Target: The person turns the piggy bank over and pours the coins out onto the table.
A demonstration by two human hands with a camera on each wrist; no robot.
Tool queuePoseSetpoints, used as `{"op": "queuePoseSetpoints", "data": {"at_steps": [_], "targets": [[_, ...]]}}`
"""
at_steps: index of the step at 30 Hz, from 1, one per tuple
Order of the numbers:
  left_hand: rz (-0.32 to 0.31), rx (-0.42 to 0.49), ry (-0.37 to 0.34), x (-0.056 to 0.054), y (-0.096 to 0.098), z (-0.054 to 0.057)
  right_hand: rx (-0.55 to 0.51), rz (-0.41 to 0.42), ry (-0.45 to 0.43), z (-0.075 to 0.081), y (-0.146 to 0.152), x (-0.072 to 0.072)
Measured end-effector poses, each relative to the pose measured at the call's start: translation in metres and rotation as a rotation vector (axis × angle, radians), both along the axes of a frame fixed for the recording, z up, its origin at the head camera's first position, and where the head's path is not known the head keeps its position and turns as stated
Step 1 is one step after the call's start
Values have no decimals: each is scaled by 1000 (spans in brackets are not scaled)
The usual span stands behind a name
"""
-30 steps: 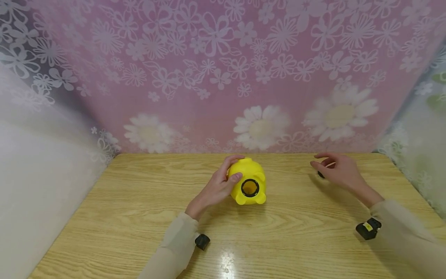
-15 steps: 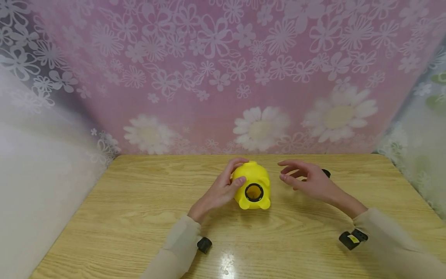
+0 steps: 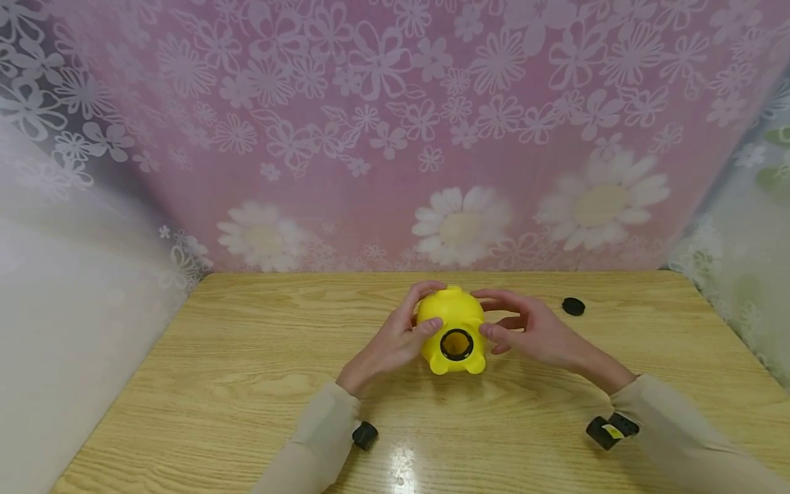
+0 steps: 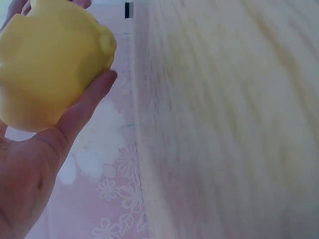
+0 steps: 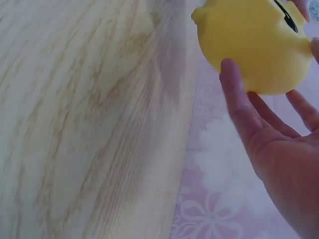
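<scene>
A yellow piggy bank [image 3: 450,309] with stubby feet is held up off the table, its round black-rimmed opening [image 3: 457,344] facing toward me. From the left side my left hand [image 3: 395,342] grips it, thumb on the front near the opening and fingers round the back. My right hand [image 3: 535,334] holds its right side, with the thumb beside the opening and the index finger along the far edge. In the right wrist view, fingers [image 5: 239,102] of that hand spread across and behind the yellow body. A round black lid [image 3: 573,306] lies on the table to the right.
The wood-grain table [image 3: 247,384] reaches back to a pink flowered curtain [image 3: 345,171]. White flowered panels [image 3: 74,329] stand at both sides. Black wrist cameras [image 3: 365,435] sit below each cuff.
My right hand has come left from the black lid, leaving it uncovered on the table, and now meets the piggy bank. My left hand has shifted the piggy bank slightly right and nearer.
</scene>
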State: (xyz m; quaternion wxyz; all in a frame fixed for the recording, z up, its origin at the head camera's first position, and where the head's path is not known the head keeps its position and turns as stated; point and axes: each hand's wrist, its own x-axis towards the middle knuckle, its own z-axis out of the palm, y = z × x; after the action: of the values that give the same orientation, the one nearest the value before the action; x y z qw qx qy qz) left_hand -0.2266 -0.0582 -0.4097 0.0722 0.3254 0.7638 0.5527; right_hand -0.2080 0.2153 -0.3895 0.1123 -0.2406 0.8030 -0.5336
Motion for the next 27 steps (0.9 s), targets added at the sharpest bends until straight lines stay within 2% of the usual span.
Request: {"op": "queuePoseSetpoints", "data": {"at_steps": [3, 6, 9, 14, 18, 20, 25, 27], "targets": [[75, -2, -17, 1, 3, 1, -39, 8, 19, 0, -1, 1], [150, 26, -85, 4, 4, 1, -66, 5, 54, -2, -2, 2], [174, 71, -129, 4, 5, 2, -90, -11, 77, -2, -4, 4], [171, 141, -119, 2, 7, 7, -146, -17, 99, -3, -5, 6], [135, 187, -144, 0, 8, 11, -189, -10, 137, -7, -5, 6], [102, 196, -204, 0, 8, 12, -199, -7, 164, -10, -4, 6], [35, 174, -421, 0, 6, 14, -207, 1, 219, -18, -4, 4], [28, 148, -458, 0, 6, 14, -211, -1, 229, -20, -4, 4]]}}
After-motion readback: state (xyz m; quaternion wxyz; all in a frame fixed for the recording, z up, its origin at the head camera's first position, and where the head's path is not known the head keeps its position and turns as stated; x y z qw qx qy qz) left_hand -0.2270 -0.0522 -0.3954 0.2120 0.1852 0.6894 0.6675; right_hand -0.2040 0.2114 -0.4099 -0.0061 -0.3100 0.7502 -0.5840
